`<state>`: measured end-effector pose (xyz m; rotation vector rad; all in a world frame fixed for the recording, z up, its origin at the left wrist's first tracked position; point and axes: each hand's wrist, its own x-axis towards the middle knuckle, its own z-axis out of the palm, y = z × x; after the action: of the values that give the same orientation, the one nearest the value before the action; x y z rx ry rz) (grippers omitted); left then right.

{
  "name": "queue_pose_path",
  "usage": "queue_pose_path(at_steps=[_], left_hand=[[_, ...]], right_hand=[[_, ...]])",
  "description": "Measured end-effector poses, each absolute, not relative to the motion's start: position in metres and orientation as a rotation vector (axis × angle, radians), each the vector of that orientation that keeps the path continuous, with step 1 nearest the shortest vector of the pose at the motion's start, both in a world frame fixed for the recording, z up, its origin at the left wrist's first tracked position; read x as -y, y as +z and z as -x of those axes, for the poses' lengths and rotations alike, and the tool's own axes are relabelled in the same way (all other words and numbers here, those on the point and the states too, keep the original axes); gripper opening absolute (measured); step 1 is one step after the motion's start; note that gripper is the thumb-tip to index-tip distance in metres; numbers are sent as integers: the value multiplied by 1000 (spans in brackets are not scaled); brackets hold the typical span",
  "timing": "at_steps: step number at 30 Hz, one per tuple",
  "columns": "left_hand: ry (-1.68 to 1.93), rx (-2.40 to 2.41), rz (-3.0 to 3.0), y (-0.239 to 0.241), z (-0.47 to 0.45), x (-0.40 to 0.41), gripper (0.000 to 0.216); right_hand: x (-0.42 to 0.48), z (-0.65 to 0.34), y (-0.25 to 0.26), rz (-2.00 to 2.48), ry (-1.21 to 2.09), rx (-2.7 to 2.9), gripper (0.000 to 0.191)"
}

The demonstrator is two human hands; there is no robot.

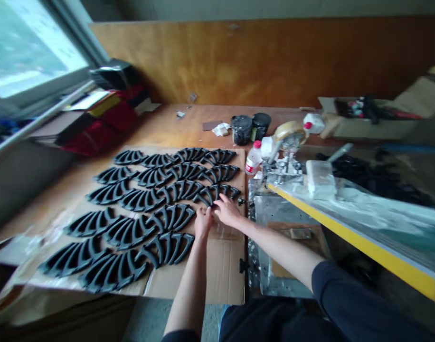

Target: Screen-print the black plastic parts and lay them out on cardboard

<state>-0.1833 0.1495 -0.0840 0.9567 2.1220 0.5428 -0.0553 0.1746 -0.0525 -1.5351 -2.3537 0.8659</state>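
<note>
Black curved parts, shaped like handles [141, 199], lie in overlapping fan-like rows on a flat cardboard sheet [221, 270]. At the right end of the middle row, my left hand [203, 222] has its fingers closed near the lower tip of one black curved part [212, 206]. My right hand [229, 212] meets it from the right, fingers bent and pinching at the same dark tip, with the index finger reaching over the row. The fingers partly hide the spot where they touch the part.
Right of the cardboard stands a screen-printing frame with a yellow edge [345, 232] above a grey metal bed [274, 209]. Behind are a red-capped bottle [253, 157], black tubs [241, 129], a tape roll [291, 130] and an open carton [374, 126]. Boxes [110, 114] sit by the window.
</note>
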Motion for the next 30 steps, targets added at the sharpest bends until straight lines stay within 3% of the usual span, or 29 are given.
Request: queue_pose_path(at_steps=[3, 6, 9, 13, 15, 19, 25, 30], left_hand=[[636, -2026, -963, -95, 180, -123, 55], [888, -1853, -794, -110, 183, -96, 58], [939, -1809, -734, -114, 183, -69, 57], [973, -1811, -694, -102, 169, -40, 53], [971, -1824, -693, -94, 156, -31, 50], [957, -1829, -782, -79, 123, -26, 50], [983, -1747, -857, -59, 76, -35, 65], [1020, -1686, -898, -44, 56, -29, 64]], right_hand=[[-140, -2, -33, 1334, 852, 2290, 36], [-101, -95, -14, 1595, 699, 2100, 30], [-52, -214, -6, 1885, 556, 1854, 40], [37, -355, -35, 2210, 209, 1465, 50], [78, -395, -62, 2304, 187, 1498, 53], [100, -417, -100, 2334, 230, 1768, 43], [22, -401, -84, 2145, 279, 1825, 17], [-21, -377, -71, 1905, 600, 1485, 29]])
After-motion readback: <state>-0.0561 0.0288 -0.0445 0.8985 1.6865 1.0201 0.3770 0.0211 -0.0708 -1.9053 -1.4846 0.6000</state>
